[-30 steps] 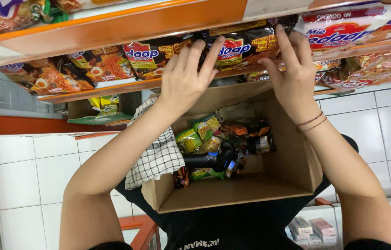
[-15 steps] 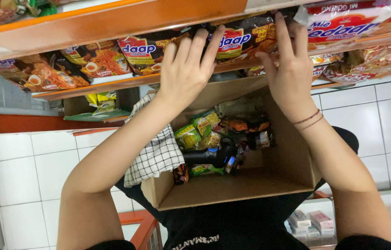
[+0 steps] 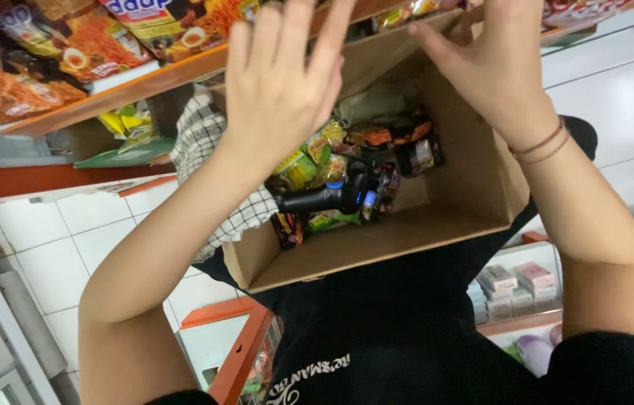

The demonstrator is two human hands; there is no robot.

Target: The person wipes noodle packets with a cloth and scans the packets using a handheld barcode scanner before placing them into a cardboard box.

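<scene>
My left hand is raised with its fingers spread, its back toward me, in front of the noodle packets on an orange shelf. My right hand, with thin bracelets at the wrist, reaches up beside it; its fingertips run off the top edge. Below both hands an open cardboard box rests against my black shirt. It holds colourful snack packets and a black hand tool with a blue part.
A checkered cloth hangs over the box's left wall. White tiled wall lies at the left. Lower shelves with small pink and grey boxes show at the right. An orange shelf frame sits below the box.
Both hands have moved up toward the top of the view and look larger. The shelf of packets has slid upward and leftward. The box stays against my chest.
</scene>
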